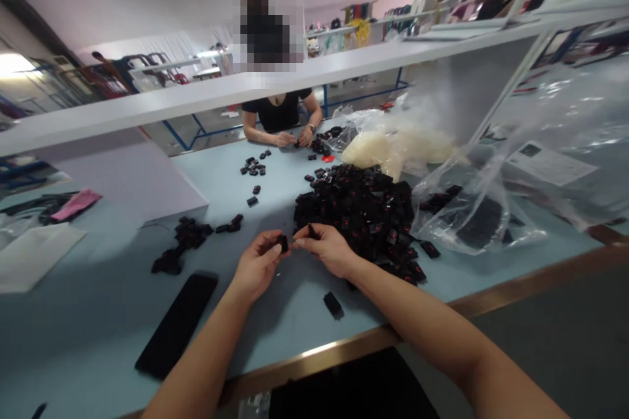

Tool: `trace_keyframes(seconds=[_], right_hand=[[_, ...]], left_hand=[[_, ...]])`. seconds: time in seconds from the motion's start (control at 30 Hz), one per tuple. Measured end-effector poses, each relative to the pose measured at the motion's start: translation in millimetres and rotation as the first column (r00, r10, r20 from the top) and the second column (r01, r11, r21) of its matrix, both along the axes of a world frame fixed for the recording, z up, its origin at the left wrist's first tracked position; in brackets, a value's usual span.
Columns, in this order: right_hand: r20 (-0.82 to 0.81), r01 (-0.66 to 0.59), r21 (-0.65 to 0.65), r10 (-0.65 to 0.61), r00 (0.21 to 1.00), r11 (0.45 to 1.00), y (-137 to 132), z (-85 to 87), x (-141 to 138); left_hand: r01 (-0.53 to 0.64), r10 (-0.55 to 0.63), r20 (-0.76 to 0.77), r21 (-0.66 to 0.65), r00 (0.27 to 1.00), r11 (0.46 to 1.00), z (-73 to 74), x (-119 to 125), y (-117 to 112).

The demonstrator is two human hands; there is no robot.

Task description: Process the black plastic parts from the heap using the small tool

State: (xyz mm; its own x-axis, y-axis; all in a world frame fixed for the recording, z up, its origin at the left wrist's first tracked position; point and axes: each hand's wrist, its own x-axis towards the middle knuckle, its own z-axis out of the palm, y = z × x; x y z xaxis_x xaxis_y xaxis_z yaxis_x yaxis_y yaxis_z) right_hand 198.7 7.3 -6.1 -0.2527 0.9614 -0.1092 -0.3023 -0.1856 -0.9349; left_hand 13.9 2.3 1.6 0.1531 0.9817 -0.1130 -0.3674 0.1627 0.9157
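Observation:
My left hand (259, 263) pinches a small black rectangular piece (284, 243) between thumb and fingers. Close to its right, my right hand (328, 249) has its fingertips pressed together at that piece. A dark bit (313, 231) shows at the right hand's fingers, too small to name. Just beyond the right hand lies a large heap of small black pieces (361, 203), some with red marks. One loose black piece (333, 306) rests near the table's front edge, below the right wrist.
A long black flat object (177, 324) lies left of my left forearm, with a black cluster (189, 236) beyond it. Clear plastic bags (484, 209) stand to the right. A white raised shelf (211, 95) crosses the table. A person (280, 114) sits opposite, handling similar pieces.

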Motion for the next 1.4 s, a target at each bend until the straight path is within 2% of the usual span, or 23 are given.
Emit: trace_keyframes(seconds=[0.43,1.07,1.4], right_hand=[[-0.009,-0.002,0.002,0.002,1.000,1.000,-6.8,2.7,2.0],[0.083,-0.020,0.024,0.018,0.996,1.000,-9.2,3.4,1.6],[0.169,-0.009,0.191,-0.024,0.985,0.982,-9.5,8.1,3.5]], left_hand=[[0.033,-0.033,0.014,0.041,0.999,0.999,-5.5,9.6,-9.3],[-0.012,0.011,0.033,0.034,0.999,0.999,-1.2,18.1,-15.5],[0.001,-0.003,0.022,0.059,1.000,0.998,-3.0,17.1,-15.6]])
